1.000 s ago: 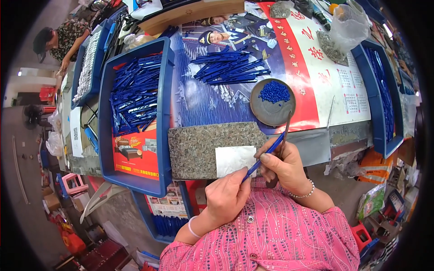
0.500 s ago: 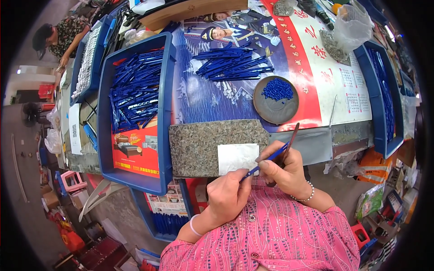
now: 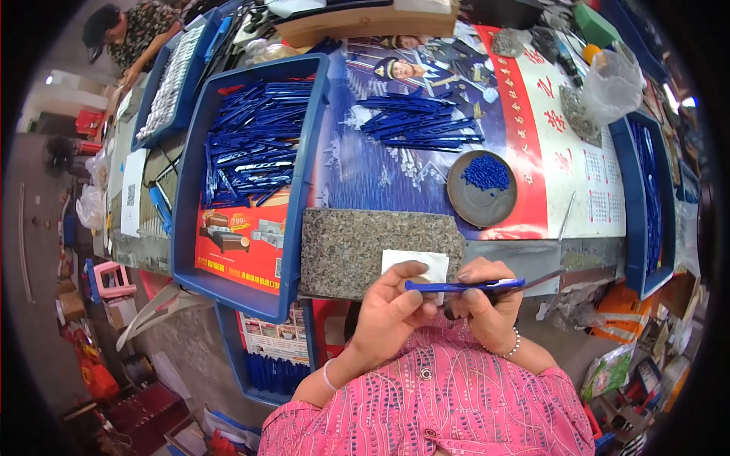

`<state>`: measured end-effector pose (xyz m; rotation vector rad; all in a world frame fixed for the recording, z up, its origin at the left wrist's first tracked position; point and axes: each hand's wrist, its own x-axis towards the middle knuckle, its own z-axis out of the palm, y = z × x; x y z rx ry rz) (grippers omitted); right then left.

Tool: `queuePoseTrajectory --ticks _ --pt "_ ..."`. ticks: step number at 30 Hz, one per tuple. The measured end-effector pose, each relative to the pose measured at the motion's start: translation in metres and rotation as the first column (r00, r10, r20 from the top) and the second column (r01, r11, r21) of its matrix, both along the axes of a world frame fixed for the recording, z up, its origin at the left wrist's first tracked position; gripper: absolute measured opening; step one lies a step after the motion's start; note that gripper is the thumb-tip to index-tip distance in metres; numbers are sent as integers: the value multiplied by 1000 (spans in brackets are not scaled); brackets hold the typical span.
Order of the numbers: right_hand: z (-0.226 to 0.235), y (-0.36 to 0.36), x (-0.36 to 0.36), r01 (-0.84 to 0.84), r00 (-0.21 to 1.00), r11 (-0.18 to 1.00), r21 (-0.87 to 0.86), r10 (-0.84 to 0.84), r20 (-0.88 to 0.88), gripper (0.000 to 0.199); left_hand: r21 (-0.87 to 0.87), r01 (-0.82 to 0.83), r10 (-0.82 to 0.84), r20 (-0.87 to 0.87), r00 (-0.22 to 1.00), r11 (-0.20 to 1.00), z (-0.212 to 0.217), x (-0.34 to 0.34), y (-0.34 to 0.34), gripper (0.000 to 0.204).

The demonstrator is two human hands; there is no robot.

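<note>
Level across both hands lies a slender blue strip (image 3: 456, 287), held just above the near edge of a speckled granite block (image 3: 365, 258). My left hand (image 3: 386, 315) pinches its left end between thumb and fingers. The other end is gripped by my right hand (image 3: 490, 313), thumb below and fingers behind it. Partly behind the hands, a white paper pad (image 3: 394, 260) rests on the block. Beyond it stands a round dark dish (image 3: 487, 213) holding small blue pellets (image 3: 487, 172). Similar blue strips (image 3: 418, 125) lie piled on the poster-covered table.
At left a blue bin (image 3: 300, 228) holds many blue strips; another bin (image 3: 620, 152) stands at far right. A lower bin (image 3: 243, 372) sits below the table edge. A thin pointed metal tool (image 3: 567, 216) lies right of the dish. Another person (image 3: 144, 38) works at far left.
The blue strip has turned from slanting to level, and my right hand now holds its right end. The brown pointed tool that stuck up from my right hand no longer shows there.
</note>
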<state>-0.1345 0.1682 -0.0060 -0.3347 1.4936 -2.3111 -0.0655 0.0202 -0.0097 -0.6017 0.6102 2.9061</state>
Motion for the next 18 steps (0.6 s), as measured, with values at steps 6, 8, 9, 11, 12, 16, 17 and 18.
queuePoseTrajectory --ticks 6,8,9,11,12,16,17,18 --pt "1 1 2 7 927 951 310 110 -358 26 141 24 -7 -117 993 990 -10 -5 6 29" --pt "7 10 2 -28 903 928 371 183 -389 29 -30 -192 190 -57 980 981 -1 -9 2 29" --pt "9 19 5 -113 949 908 403 219 -226 27 -107 -234 232 -31 972 966 6 -10 -4 31" --pt "7 39 1 -148 941 876 459 267 -206 26 -120 -166 157 -80 984 979 9 -7 -15 33" --pt "12 43 -1 -158 971 904 397 216 -105 22 -139 -95 77 -130 989 986 10 -7 -17 35" --pt "36 25 -10 -158 987 907 391 153 42 24 13 157 -156 -57 986 988 7 -6 -13 41" --pt "42 15 -16 -224 973 884 411 181 141 26 62 210 -206 -56 977 976 7 -5 -10 42" --pt "44 5 -23 -287 954 886 364 232 189 30 65 215 -212 -55 976 974 9 -4 -9 42"
